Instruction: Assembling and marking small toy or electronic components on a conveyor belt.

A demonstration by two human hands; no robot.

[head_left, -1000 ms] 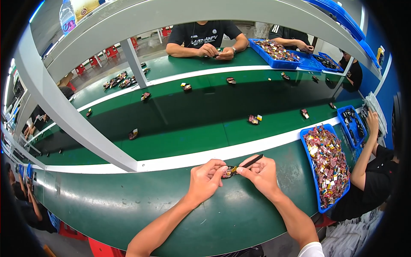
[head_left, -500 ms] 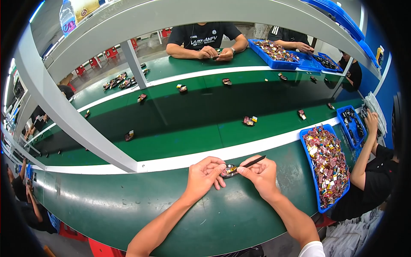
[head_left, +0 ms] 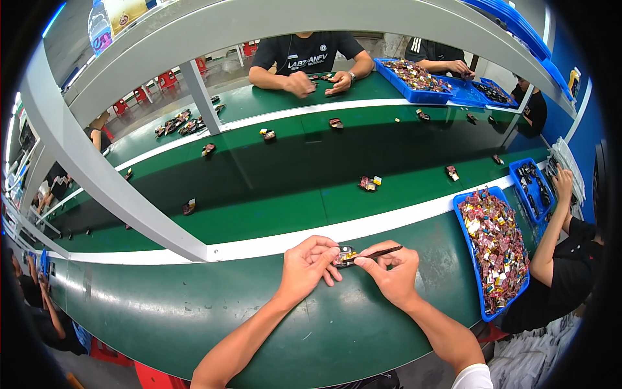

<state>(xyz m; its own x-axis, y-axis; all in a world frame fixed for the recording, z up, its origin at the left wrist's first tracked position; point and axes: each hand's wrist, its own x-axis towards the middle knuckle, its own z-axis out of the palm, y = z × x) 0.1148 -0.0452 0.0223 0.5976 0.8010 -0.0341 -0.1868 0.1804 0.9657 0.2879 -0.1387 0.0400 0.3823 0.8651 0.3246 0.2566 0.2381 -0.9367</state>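
Both forearms reach in from the lower edge and lean toward each other, bringing the hands together over the bench [head_left: 194, 311], to the left of the blue tray [head_left: 473, 272]. The left hand [head_left: 306, 267], farther from the tray, is bent at the wrist; its thumb and forefinger pinch the left end of a small case [head_left: 345, 256], while the lower fingers curl loosely below it. The right hand [head_left: 396, 272], nearer the tray, grasps a thin black stick [head_left: 387, 251] between thumb and fingers, the way one holds a pen.

The case sits left of the tray, between the two sets of fingertips — held just above the bench, its right end close to the right thumb. The stick's lower end meets or nearly meets the case; which of these cannot be told.

The case is dark and rounded, with a yellowish patch inside. The stick is straight and slim, its far end tilted toward the tray. The tray is smooth plastic, heaped with small reddish, white and yellow pieces [head_left: 495, 249]. The bench is dull green, scuffed and shiny in spots — similar cases [head_left: 370, 183] lie beyond it, up and left of the tray, on a green belt [head_left: 278, 217].
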